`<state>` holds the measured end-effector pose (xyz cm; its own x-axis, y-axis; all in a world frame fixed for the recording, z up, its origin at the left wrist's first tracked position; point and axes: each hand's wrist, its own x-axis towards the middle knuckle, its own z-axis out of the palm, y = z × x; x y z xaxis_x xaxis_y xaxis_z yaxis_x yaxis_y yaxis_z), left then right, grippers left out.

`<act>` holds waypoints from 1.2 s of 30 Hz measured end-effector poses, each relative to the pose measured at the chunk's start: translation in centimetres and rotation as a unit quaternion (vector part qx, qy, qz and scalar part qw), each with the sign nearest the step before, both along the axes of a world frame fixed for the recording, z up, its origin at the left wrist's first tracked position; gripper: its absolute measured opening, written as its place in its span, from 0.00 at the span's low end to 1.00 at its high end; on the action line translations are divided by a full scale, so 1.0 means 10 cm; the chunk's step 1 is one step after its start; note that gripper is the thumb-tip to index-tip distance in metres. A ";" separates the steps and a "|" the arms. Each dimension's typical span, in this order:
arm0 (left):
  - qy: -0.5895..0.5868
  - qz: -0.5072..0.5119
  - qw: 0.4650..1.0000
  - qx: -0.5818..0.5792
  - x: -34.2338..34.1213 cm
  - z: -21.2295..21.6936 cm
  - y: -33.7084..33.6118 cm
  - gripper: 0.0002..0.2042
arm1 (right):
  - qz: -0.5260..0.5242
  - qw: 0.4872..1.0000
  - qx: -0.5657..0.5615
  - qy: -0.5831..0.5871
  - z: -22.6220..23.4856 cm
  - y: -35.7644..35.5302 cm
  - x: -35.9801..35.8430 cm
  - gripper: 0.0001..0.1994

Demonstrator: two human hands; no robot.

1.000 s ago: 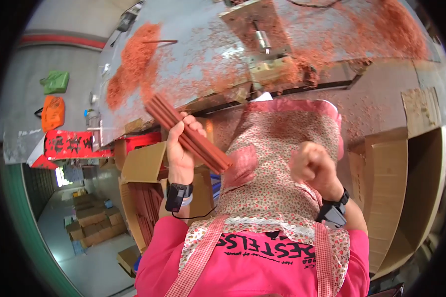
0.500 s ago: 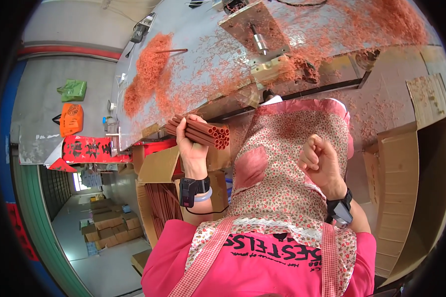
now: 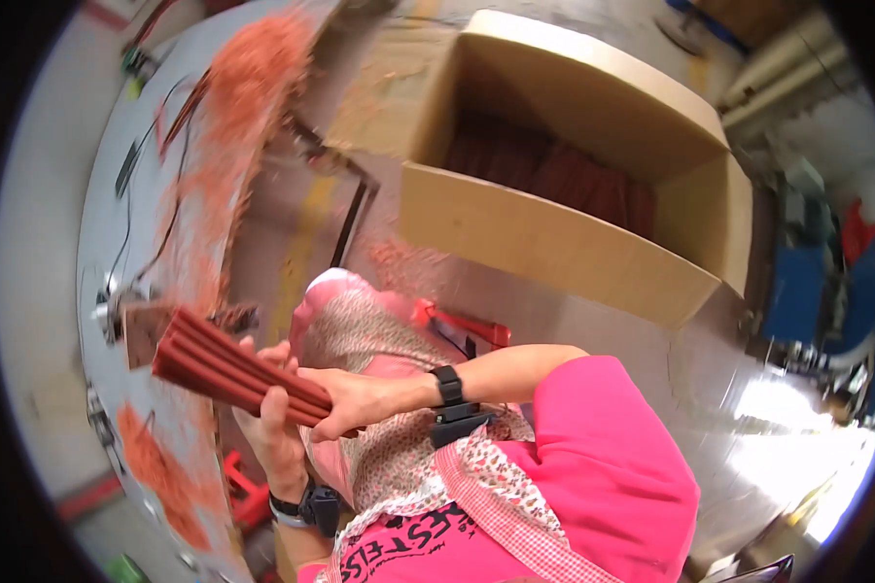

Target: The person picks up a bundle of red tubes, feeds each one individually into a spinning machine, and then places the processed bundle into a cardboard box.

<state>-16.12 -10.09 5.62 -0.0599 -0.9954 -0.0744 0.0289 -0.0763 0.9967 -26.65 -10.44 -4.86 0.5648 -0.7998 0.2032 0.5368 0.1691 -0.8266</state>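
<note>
A bundle of long red sticks (image 3: 219, 362) lies tilted across my lap, its ends toward the grey table. My left hand (image 3: 270, 434) comes up from below and grips the bundle from underneath; a black band sits on that wrist. My right hand (image 3: 353, 401), with a black watch on its wrist, reaches in from the right and closes over the bundle's near end. Both hands hold the same bundle, close above my floral pink apron (image 3: 379, 340).
A large open cardboard box (image 3: 544, 238) stands on the floor ahead, with more red sticks (image 3: 554, 175) inside. The grey table (image 3: 87, 194) on the left carries heaps of red-orange shavings (image 3: 243, 78) and cables. Blue machinery (image 3: 797, 291) is at the right.
The view has swung round to the right, bringing the cardboard box into sight. My right hand, empty and apart before, now grips the bundle together with my left hand.
</note>
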 end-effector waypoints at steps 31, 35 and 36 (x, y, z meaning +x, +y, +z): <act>-0.122 -0.003 0.969 0.217 1.09 -0.40 0.51 0.21 | -0.238 0.769 0.319 0.500 -1.34 -0.04 -4.26 0.25; -0.158 0.068 0.977 0.129 1.39 -0.44 0.97 0.18 | -0.306 0.810 0.158 0.474 -0.78 -0.58 -4.04 0.24; -0.169 0.102 0.975 0.104 1.44 -0.37 1.11 0.16 | -0.301 0.812 0.122 0.485 -0.58 -0.76 -3.88 0.22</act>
<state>-1.72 0.98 1.93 0.2001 -0.9456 -0.2564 -0.2631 -0.3040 0.9156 -65.45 -18.04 -10.70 -0.1447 -0.9397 -0.3098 -0.3006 0.3401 -0.8911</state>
